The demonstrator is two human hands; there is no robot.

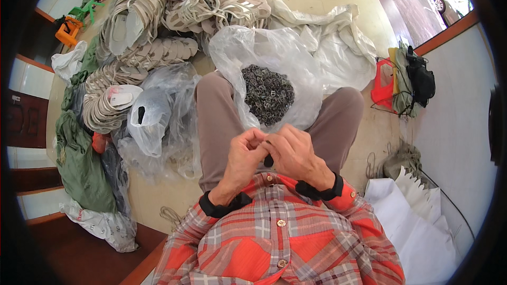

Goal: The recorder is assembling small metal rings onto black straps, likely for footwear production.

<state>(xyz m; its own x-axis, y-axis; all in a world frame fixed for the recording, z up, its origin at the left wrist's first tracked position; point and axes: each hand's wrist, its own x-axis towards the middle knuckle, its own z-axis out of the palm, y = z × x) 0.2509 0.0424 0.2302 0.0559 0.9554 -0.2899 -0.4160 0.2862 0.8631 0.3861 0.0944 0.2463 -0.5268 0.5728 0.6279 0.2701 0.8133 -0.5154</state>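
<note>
My left hand and my right hand meet in front of my chest, fingertips together. Between them they pinch a small dark piece, partly hidden by the fingers. Just beyond them, on my lap, lies a clear plastic bag holding a heap of small dark metal buckles. My knees in brown trousers frame the bag on both sides.
A big pile of beige strap bundles lies on the floor ahead and to the left, with more clear bags and a green sack. White sacks are at my right. A red wire stool with dark cloth stands right.
</note>
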